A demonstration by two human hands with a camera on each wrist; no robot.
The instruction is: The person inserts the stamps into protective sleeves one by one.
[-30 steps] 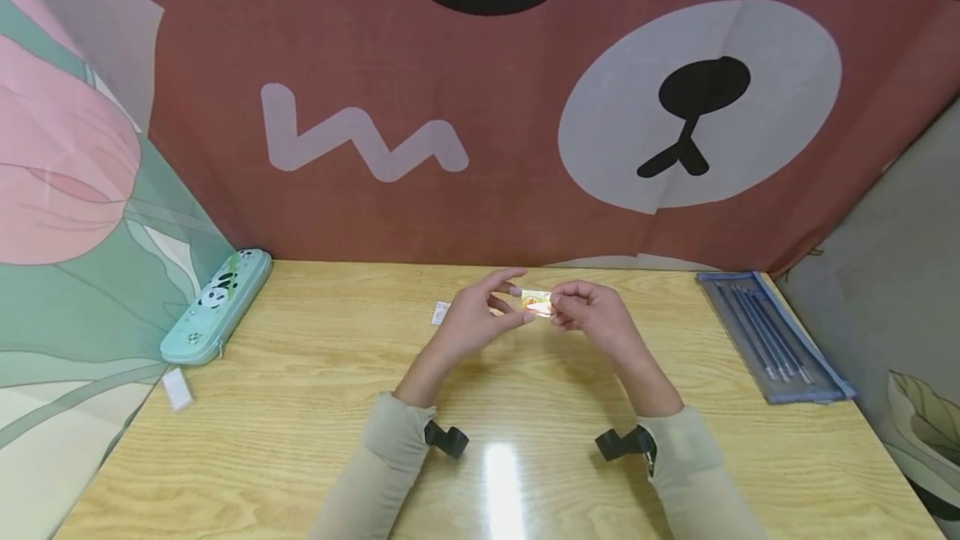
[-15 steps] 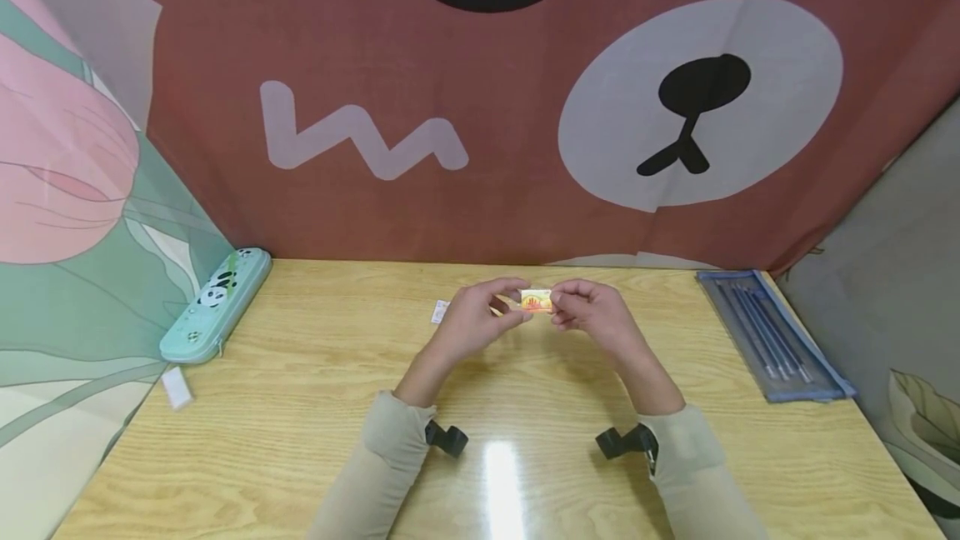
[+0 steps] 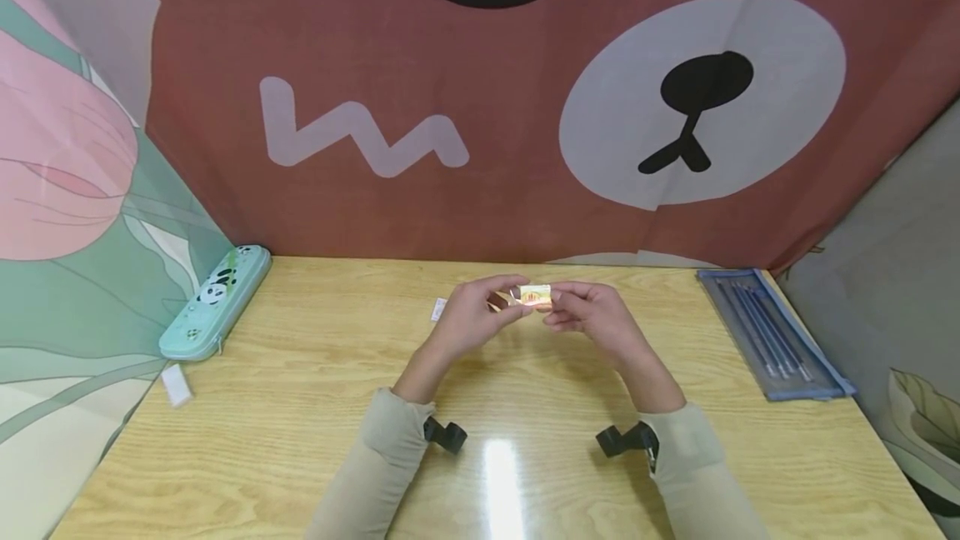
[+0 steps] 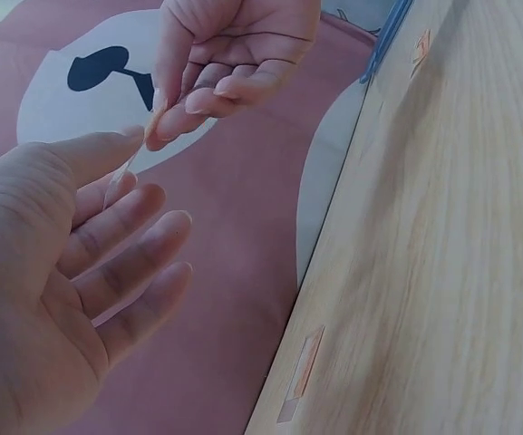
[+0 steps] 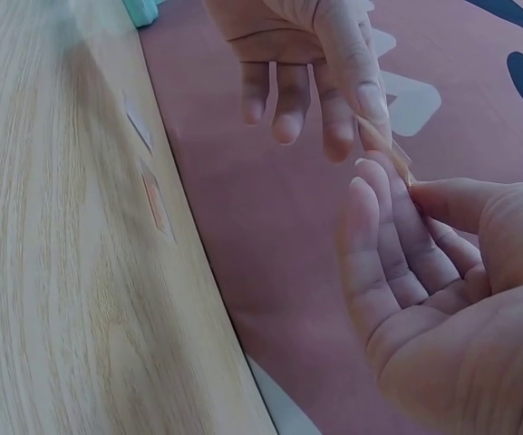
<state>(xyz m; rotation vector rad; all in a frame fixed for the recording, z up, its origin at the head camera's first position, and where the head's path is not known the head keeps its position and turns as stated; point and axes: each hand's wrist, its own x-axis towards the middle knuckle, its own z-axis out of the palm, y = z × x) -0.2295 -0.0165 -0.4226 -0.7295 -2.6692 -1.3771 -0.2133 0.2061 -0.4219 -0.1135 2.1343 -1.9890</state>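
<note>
Over the wooden table [image 3: 285, 440], a thin yellow-orange slip [image 3: 536, 297]

The sleeves [image 3: 367, 477] are beige; the wrist cameras [image 3: 447, 437] are black.

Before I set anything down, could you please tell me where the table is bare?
Free: between the panda pencil case and left forearm, and between the right forearm and blue pencil pouch. Crowded: back centre, where left hand and right hand hold a small packet near a flat white piece.

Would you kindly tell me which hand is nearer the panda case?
Left: the left hand is to the right of the panda case; the right hand is farther right.
</note>
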